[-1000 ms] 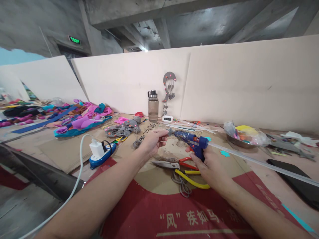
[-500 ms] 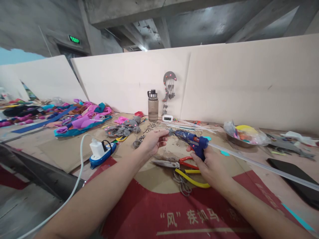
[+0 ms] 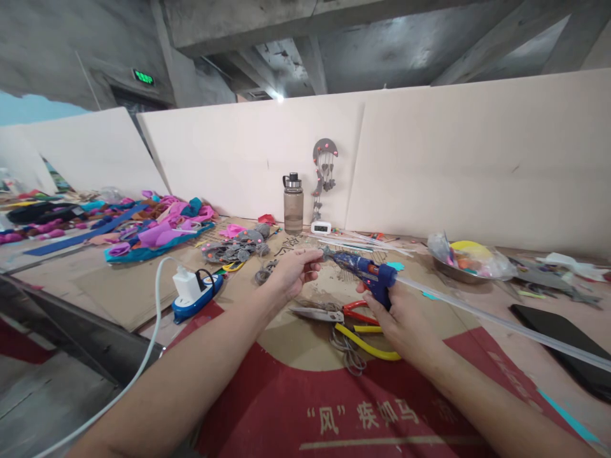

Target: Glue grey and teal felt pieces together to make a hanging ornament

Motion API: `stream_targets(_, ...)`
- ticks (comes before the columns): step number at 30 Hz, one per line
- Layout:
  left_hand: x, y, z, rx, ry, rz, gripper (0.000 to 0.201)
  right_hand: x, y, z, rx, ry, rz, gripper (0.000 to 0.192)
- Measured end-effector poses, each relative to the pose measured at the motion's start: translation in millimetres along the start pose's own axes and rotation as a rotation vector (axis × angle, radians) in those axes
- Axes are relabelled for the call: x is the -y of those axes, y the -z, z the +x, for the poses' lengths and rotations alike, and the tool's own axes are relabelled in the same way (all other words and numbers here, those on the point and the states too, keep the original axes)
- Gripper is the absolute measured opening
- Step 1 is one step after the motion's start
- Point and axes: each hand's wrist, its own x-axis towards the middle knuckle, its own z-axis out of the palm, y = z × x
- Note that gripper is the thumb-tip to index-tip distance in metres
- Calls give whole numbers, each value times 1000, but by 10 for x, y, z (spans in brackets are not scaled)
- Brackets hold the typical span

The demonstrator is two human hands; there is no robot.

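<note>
Over the cardboard-covered desk [image 3: 277, 356], both hands are raised, and the work is carried on in the air, near the middle of the view. The blue glue gun [image 3: 365, 270] is gripped by its handle in the right hand [image 3: 405, 312], the fingers wrapped around it. Its body is judged to be rigid and fairly light; it is best taken by the handle, with the nozzle end (probably hot) left untouched. From its rear a long translucent glue stick [image 3: 477, 311] is trailed toward the right edge; some flex and a slight rearward pull may be expected from it. By the left hand [image 3: 296, 273] a small grey piece [image 3: 328, 252] is pinched at its near edge, thumb and fingers brought together on it, just at the nozzle; whether the two touch cannot be told. The piece is judged to be soft, very light and easily bent, so it is best held by the rim.
</note>
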Motion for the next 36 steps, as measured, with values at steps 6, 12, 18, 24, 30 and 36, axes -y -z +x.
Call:
stream_targets(6,-20,-9,-16,-16,12,3,7,-17,1,-13,6,-14,3,18)
stream_targets(12,-2,9,-2,20,9,14,11,-28,3,-12,2,-18,-17,19)
stream_targets(18,2,22,9,10,4,13,8,13,20,-1,8,-14,-27,19)
stream_targets(24,20,34,20,31,18,11,11,11,28,3,5,-27,-30,19)
stream_targets(30,5,31,13,13,22,7,10,1,20,3,25,-31,-17,20)
stream_targets(36,4,25,1,28,7,11,10,19,27,-1,0,-24,-24,22)
